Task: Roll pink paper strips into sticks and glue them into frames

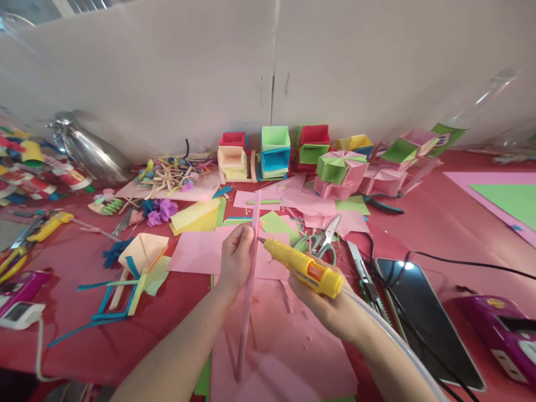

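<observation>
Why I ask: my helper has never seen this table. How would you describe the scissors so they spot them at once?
On the red-covered table, find the right hand holding a yellow glue gun. Just beyond the gun lie the scissors, among pink paper scraps. Unlike the straight utility knife to their right, they have pale green looped handles and shiny blades pointing away.

The paper strip (249,293) stands left of the glue gun (305,269), scissors (325,241) behind, phone (431,324) right.
</observation>
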`<state>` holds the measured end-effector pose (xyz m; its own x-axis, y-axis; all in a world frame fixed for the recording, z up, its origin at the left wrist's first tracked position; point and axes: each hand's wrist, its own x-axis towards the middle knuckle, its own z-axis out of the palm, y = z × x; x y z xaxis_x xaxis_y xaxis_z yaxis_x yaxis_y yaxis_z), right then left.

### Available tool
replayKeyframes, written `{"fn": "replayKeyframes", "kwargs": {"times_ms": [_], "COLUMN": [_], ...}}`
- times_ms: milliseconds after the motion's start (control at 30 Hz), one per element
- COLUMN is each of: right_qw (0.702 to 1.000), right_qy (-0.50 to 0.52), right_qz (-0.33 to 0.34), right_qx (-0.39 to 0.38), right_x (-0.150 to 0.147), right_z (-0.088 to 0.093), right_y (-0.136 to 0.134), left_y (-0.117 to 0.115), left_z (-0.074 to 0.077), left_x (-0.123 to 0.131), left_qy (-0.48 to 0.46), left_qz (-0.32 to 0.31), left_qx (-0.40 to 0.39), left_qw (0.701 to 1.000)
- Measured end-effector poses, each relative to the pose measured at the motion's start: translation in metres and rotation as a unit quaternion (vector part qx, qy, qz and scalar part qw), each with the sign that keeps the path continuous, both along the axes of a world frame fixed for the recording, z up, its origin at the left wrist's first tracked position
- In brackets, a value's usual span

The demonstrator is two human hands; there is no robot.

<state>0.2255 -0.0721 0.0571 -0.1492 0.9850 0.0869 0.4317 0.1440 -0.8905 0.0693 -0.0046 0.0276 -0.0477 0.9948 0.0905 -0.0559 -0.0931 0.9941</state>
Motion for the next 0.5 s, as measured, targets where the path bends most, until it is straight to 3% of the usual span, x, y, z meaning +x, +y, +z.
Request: {"fn": "replayKeyframes", "kwargs": {"times_ms": [200,500], "right_qw": [0.998,0.998], "right_qy": [0.048,0.019], "right_qz": [0.007,-0.045], "right_qx": [-0.046,-0.045], "right_x": [-0.0015,-0.0017], "right_z": [0.0008,0.009], "right_y": [-0.0017,-0.0022], "left_y": [0.0007,-0.0045], "left_z": [0.0003,0.0004], "left_x": [-0.0014,0.0027], "left_qy": [0.037,-0.017], "left_qz": [-0.001,-0.04], "left_qx": [0.033,-0.033], "left_qw": [0.999,0.998]}}
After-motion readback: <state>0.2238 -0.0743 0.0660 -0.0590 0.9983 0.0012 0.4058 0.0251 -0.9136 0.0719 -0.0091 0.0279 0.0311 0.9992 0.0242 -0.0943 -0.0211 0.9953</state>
